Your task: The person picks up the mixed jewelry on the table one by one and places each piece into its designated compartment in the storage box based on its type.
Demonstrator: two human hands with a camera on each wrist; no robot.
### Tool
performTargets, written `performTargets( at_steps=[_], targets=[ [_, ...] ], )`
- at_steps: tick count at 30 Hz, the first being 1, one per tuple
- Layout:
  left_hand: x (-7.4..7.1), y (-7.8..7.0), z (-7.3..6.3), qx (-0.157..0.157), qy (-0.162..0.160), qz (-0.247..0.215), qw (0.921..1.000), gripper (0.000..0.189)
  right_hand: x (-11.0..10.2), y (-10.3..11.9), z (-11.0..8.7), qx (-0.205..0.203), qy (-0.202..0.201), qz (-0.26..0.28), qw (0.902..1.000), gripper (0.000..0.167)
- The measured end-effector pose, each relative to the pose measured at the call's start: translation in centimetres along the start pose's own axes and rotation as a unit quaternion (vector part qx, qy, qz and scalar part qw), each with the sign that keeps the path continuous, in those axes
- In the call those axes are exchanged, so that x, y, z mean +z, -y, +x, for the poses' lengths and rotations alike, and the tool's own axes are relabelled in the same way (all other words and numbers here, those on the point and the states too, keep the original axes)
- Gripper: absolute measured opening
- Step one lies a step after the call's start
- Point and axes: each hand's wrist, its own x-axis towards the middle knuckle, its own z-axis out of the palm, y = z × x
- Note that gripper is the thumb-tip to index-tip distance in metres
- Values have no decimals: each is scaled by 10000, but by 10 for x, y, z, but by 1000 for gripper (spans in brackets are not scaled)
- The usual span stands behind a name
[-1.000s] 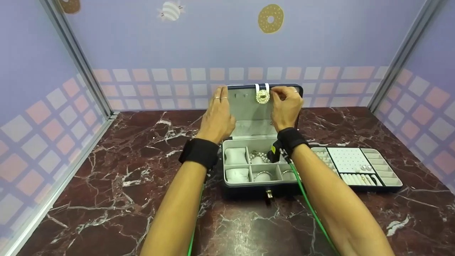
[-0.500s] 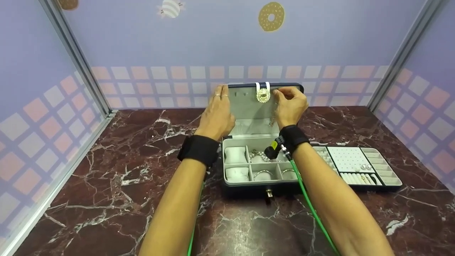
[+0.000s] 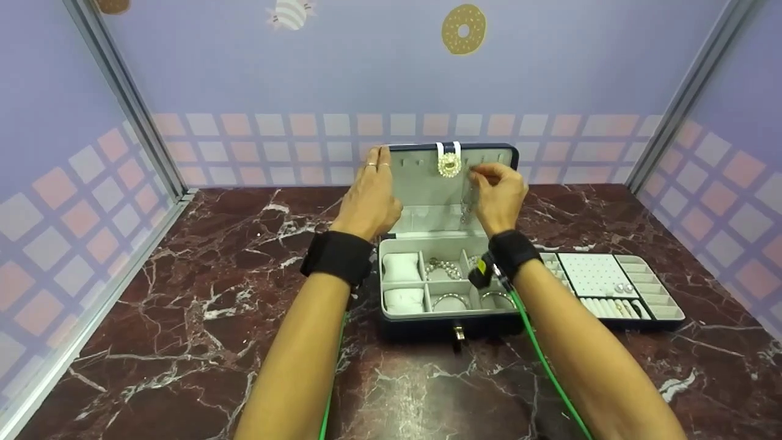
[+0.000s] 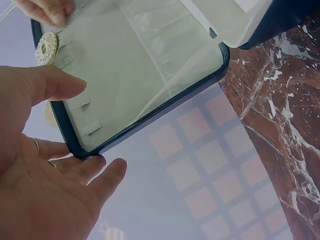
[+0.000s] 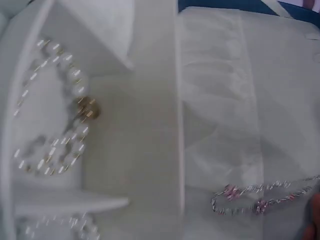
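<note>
A dark blue jewelry box [image 3: 421,327] stands with its lid [image 3: 427,189] raised. My left hand [image 3: 369,198] holds the lid's upper left corner; in the left wrist view the thumb lies on the inner side and the other fingers behind the edge. My right hand [image 3: 501,192] pinches a thin silver chain bracelet [image 5: 260,197] with pink stones, hanging as a loop before the lid's lining. The fingertips are just below small hooks [image 3: 482,160] along the lid's top. A round pearl ornament [image 3: 449,165] sits on the lid's clasp strap.
Box compartments hold white cushions [image 3: 401,267], a pearl bracelet [image 3: 443,269] and a bangle [image 3: 451,301]. To the right lies a divided tray [image 3: 602,275] with earrings [image 3: 623,287] and rings. A tiled-pattern wall [image 3: 305,150] rises behind the marble-patterned table [image 3: 183,342].
My right hand has come down slightly from the lid's top edge, uncovering the right-hand hooks, and the bracelet hangs more visibly. The left hand stays at the lid's corner.
</note>
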Motion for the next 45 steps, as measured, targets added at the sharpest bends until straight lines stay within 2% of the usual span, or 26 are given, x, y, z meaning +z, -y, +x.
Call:
performTargets(
  at_steps=[3,5,10,15,18,24,29,34,38,41,45],
  targets=[
    [1,1,-1,-2,65,-7,10000,90,-9,-7,-6,-188,426,-567,9973,16],
    [1,2,-1,26,67,9,10000,90,-15,-12,-8,-406,646,-1028,9918,19],
    [-2,4,-1,167,11,26,9999,89,-28,-19,-8,-785,1080,-1965,9714,27],
    [-3,7,-1,119,-12,62,9999,88,-33,-21,-8,-1063,1671,-2502,9477,19],
    [-3,6,-1,91,1,43,9999,89,-33,-24,-8,-1222,1875,-2691,9367,17],
    [-1,4,-3,44,-28,88,9999,90,-33,-28,-17,-1325,2086,-2867,9256,17],
    [-4,4,-5,29,-62,76,9999,92,-31,-23,-19,-1666,2252,-2950,9135,14],
    [-5,7,-5,13,-127,57,9999,93,-32,-19,-17,-1667,2951,-2881,8956,26],
    [-4,8,-5,15,-119,40,9999,93,-34,-19,-14,-1764,3552,-2707,8772,16],
    [-3,7,-5,16,-108,80,9999,92,-35,-22,-12,-1639,3713,-2514,8787,10],
    [-2,7,-6,81,-106,100,9999,89,-37,-25,-10,-1308,3508,-2079,9036,21]
  ],
)
